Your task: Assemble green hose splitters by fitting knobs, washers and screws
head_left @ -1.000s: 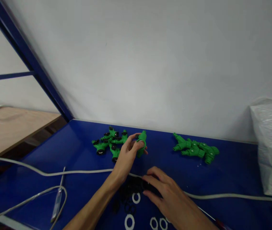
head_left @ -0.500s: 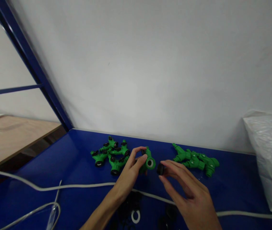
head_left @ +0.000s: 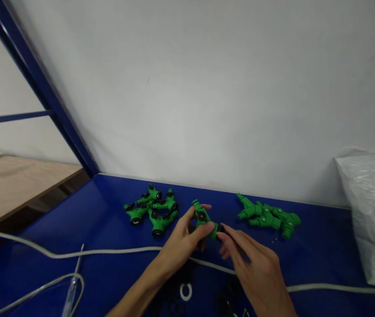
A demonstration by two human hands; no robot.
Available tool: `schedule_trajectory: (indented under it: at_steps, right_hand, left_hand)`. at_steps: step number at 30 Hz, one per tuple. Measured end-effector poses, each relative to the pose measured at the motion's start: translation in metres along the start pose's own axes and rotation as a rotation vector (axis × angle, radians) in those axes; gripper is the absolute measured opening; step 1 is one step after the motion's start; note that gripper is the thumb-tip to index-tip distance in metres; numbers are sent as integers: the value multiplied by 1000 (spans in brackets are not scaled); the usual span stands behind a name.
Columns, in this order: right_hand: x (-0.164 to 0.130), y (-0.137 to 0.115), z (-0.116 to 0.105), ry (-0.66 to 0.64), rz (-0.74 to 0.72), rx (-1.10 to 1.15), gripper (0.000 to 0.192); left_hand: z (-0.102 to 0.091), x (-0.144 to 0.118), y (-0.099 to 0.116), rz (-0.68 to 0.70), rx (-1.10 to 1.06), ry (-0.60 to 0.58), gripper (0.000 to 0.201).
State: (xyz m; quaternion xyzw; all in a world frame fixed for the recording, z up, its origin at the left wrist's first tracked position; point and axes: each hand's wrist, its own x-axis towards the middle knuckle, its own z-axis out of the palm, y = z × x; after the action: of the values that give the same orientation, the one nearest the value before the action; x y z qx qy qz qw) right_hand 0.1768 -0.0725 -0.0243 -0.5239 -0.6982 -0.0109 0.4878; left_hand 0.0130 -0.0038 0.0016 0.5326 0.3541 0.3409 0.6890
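The left hand (head_left: 182, 240) is closed around a green plastic hose splitter (head_left: 203, 221), thumb and fingers pinching its body and lifting it just clear of the blue tabletop (head_left: 108, 207), so that one open end points toward the right hand (head_left: 253, 264). That hand's fingertips are pinched together on a small black cap (head_left: 220, 228), pressed against the splitter's end at about 3 o'clock from the green body; the grip looks suited to steadying the body while the small part is seated (a judgement, not something visible).

At 9 o'clock from the held piece lies a pile of green splitters with black parts (head_left: 152, 208), and at 3 o'clock a second pile of plain green splitters (head_left: 268, 215), well apart from the first. A white cable (head_left: 108, 252) runs across the tabletop beneath both forearms.

The cap is mostly covered by fingertips, so its shape is unclear. At the bottom edge, black and white rings (head_left: 186, 291) are dark, partly cut off and hard to count. A white plastic bag (head_left: 370, 211) at the right is cropped by the frame.
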Motion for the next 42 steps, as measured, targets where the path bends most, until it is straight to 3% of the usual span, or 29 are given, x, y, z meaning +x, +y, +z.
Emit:
schedule_trajectory:
  at_steps: [5,8,13,18,23,28,33,38,42]
  right_hand:
    - [1,-9,0,-61,276,55,46]
    - [2,-13,0,-22,308,25,47]
    - [5,-14,3,74,152,-57,31]
    - [2,-12,7,158,-4,-62,22]
    - [5,-12,1,112,-46,71,22]
    - [8,-6,-4,38,-129,114,23]
    - [6,-3,-4,-10,-142,19,32]
    - [2,2,-2,-132,-145,-21,47]
    - [-2,11,-3,-222,-174,-75,56]
  left_hand:
    - [5,-2,-5,-28,-35,-31,53]
    - [7,-2,-6,-37,-54,-17,50]
    - [11,-1,-7,-101,-204,15,47]
    - [14,-2,-9,-254,-509,-21,33]
    - [10,-2,-12,-486,-792,-155,15]
    - [6,-1,-16,-562,-954,-282,13]
    - [4,2,-14,-487,-780,-114,13]
    - [1,0,-1,-238,-433,11,27]
    - [0,-1,5,-240,-303,65,40]
